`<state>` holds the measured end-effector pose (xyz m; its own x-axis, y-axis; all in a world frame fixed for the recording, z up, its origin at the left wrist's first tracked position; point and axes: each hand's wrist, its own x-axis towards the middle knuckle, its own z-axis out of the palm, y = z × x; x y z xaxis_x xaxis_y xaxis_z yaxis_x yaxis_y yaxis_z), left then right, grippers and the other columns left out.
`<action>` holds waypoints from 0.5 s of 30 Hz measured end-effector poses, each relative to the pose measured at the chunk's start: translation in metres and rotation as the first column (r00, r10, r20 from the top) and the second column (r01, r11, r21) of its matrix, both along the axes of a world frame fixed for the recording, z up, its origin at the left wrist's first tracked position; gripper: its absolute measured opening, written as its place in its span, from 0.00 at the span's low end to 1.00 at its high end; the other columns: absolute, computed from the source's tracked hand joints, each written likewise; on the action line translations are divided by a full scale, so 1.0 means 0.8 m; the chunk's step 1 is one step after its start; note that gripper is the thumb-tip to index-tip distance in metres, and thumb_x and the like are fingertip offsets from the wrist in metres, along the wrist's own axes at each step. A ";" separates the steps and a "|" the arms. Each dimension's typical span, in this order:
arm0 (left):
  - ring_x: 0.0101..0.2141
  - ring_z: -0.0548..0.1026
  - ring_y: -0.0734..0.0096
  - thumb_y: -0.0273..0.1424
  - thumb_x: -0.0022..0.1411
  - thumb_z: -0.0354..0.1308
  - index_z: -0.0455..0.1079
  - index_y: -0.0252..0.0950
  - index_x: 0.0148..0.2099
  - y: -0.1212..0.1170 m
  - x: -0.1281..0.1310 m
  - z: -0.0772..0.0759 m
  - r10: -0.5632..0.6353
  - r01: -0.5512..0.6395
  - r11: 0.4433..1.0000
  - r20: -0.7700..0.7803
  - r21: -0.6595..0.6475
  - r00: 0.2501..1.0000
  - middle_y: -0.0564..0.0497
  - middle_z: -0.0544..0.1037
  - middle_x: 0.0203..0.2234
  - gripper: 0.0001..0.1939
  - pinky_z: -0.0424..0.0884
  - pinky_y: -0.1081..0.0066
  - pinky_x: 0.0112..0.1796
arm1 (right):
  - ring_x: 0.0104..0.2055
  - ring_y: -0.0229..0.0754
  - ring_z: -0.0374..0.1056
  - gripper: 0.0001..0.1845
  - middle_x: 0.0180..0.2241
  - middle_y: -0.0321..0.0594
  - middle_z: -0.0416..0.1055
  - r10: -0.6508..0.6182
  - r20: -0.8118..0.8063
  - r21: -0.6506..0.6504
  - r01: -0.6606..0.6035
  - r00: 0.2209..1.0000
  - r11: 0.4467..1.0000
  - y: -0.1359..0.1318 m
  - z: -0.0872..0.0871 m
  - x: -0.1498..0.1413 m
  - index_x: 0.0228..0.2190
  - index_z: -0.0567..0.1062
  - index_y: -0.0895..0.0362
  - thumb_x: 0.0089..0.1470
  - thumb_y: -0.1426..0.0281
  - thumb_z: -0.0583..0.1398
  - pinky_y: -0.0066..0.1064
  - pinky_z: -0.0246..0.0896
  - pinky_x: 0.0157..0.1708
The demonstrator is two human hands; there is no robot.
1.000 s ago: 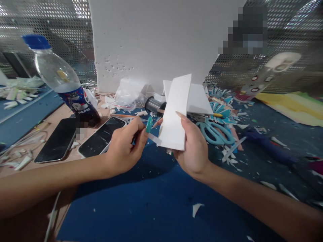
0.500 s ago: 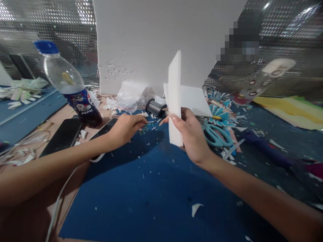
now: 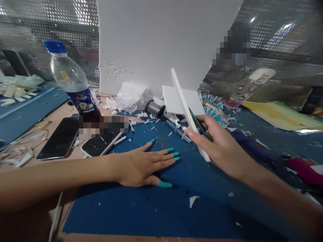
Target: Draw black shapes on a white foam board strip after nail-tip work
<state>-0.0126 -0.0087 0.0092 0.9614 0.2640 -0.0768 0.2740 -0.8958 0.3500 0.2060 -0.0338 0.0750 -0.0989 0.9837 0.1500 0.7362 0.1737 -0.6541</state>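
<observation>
My left hand [image 3: 145, 164] lies flat and open on the blue mat [image 3: 141, 208], fingers with teal nails stretched to the right, holding nothing. My right hand [image 3: 217, 143] is closed on a white foam strip [image 3: 188, 109], seen almost edge-on and tilted up to the left. The same hand also pinches a thin dark green stick [image 3: 200, 127] against the strip. The strip's lower end hangs just right of my left fingertips.
A big white foam board [image 3: 156, 40] stands at the back, with a smaller white piece [image 3: 176, 99] before it. A Pepsi bottle [image 3: 73, 84], two phones [image 3: 60, 137], a grey spool [image 3: 154, 108], teal-and-white foam scraps [image 3: 217, 107] and a purple tool [image 3: 305, 166] surround the mat.
My left hand drew back from the scraps near the spool and went down flat on the mat. My right hand lowered and tilted the strip, which now also has a green stick against it.
</observation>
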 end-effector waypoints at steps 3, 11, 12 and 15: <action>0.66 0.46 0.58 0.46 0.69 0.37 0.39 0.32 0.69 0.005 -0.002 -0.007 0.071 -0.070 0.997 -0.019 0.038 0.997 0.42 0.46 0.66 0.34 0.39 0.45 0.62 | 0.29 0.48 0.71 0.25 0.34 0.46 0.74 -0.017 0.073 -0.113 0.025 0.997 0.993 -0.025 -0.021 0.021 0.47 0.64 0.55 0.55 0.51 0.54 0.34 0.63 0.23; 0.66 0.43 0.48 0.39 0.70 0.38 0.43 0.22 0.68 0.063 -0.019 -0.014 0.388 -0.356 0.838 0.006 0.413 0.922 0.31 0.45 0.66 0.32 0.41 0.43 0.61 | 0.28 0.56 0.75 0.20 0.29 0.53 0.75 -0.107 0.488 -0.097 0.176 0.866 0.980 -0.096 -0.071 0.033 0.37 0.65 0.58 0.49 0.55 0.55 0.41 0.67 0.25; 0.65 0.41 0.45 0.36 0.69 0.39 0.43 0.19 0.67 0.060 -0.018 -0.010 0.420 -0.393 0.806 0.039 0.443 0.907 0.29 0.44 0.65 0.31 0.43 0.44 0.61 | 0.26 0.55 0.74 0.20 0.28 0.52 0.74 -0.060 0.491 -0.180 0.169 0.869 0.969 -0.101 -0.070 0.024 0.36 0.65 0.58 0.49 0.54 0.55 0.41 0.67 0.24; 0.65 0.39 0.46 0.30 0.69 0.37 0.42 0.13 0.65 0.034 -0.008 0.002 0.419 -0.423 0.789 0.112 0.446 0.901 0.25 0.45 0.64 0.29 0.47 0.50 0.62 | 0.26 0.56 0.75 0.21 0.26 0.50 0.73 -0.057 0.463 -0.269 0.202 0.885 0.942 -0.108 -0.062 -0.003 0.34 0.64 0.57 0.50 0.51 0.54 0.41 0.67 0.22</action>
<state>-0.0189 0.0188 0.0106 0.7469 0.6460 0.1574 0.6601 -0.7490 -0.0580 0.2035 -0.1200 0.0256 0.0477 0.9819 -0.1835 0.9613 -0.0951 -0.2586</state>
